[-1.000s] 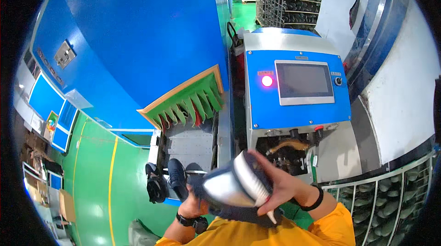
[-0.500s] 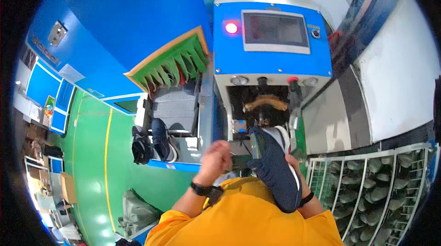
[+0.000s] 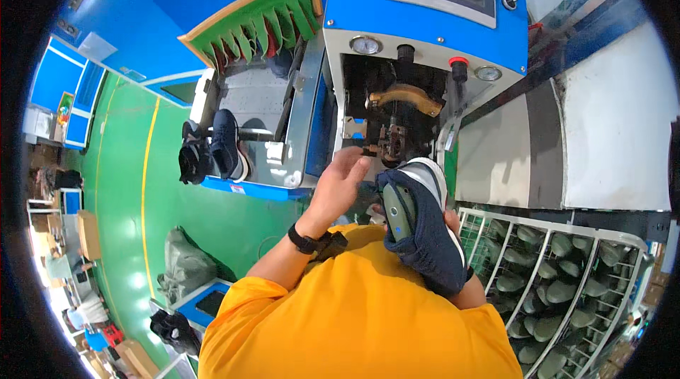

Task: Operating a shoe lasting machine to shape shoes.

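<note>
A dark navy sneaker (image 3: 428, 251) with a white sole is tilted heel-up in front of my body. Inside its opening sits a grey-green shoe last (image 3: 400, 212). My right hand (image 3: 452, 222) grips the sneaker from the sole side; most of its fingers are behind the shoe. My left hand (image 3: 338, 188), with a black watch on the wrist, is held open and empty just left of the sneaker, its fingers bent loosely toward the machine's clamp mechanism (image 3: 391, 142). Above that mechanism is a curved brown pad (image 3: 405, 99).
The blue machine (image 3: 425, 25) has a screen, gauges and a red button. To its left a conveyor (image 3: 251, 95) runs under green flaps, with more dark shoes (image 3: 225, 142) at its near end. At lower right stands a white rack (image 3: 552, 227) of shoe lasts.
My view has tilted down and closer to the machine. My left hand has moved forward and its fingers have loosened from a curl. The sneaker stays in my right hand, its last now more visible.
</note>
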Available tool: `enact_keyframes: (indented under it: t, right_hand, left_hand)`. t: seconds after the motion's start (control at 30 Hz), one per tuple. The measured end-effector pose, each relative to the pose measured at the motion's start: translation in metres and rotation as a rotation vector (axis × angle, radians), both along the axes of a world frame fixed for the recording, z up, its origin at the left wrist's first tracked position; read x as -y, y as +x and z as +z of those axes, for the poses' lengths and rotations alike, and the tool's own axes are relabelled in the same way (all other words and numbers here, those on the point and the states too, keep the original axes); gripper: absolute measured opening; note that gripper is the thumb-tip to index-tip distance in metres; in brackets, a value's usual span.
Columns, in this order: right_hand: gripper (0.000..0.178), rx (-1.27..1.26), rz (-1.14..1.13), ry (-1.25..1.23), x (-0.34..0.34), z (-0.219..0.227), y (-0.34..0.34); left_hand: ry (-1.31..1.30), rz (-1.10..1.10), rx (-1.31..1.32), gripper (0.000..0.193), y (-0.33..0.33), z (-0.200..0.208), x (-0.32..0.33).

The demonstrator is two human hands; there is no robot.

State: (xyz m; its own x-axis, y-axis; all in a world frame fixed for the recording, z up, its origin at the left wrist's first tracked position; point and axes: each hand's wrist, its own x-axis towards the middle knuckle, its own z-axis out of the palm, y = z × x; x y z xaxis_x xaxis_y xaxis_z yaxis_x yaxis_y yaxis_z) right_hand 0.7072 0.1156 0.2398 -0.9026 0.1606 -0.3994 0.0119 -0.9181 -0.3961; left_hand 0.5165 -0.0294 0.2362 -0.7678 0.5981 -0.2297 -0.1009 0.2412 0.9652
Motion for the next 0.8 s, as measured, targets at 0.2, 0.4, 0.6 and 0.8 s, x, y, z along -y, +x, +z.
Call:
enact_keyframes:
  t: [0.2, 0.4, 0.6, 0.8]
  right_hand:
    - [0.081, -0.017, -0.03, 0.25, 0.023, 0.065, -0.026]
    - [0.081, 0.05, -0.007, 0.28, 0.027, 0.041, -0.025]
    - [0.081, 0.11, 0.017, 0.301, 0.033, 0.014, -0.054]
    - [0.082, 0.187, -0.006, 0.334, -0.003, -0.006, -0.082]
  left_hand:
    - [0.567, -0.393, 1.037, 0.041, -0.007, 0.003, 0.026]
    - [0.39, -0.429, 0.719, 0.036, -0.022, -0.013, 0.035]
    - [-0.15, -0.375, -0.086, 0.019, -0.041, -0.014, 0.06]
    - [-0.397, -0.204, -0.317, 0.022, -0.093, -0.039, 0.121]
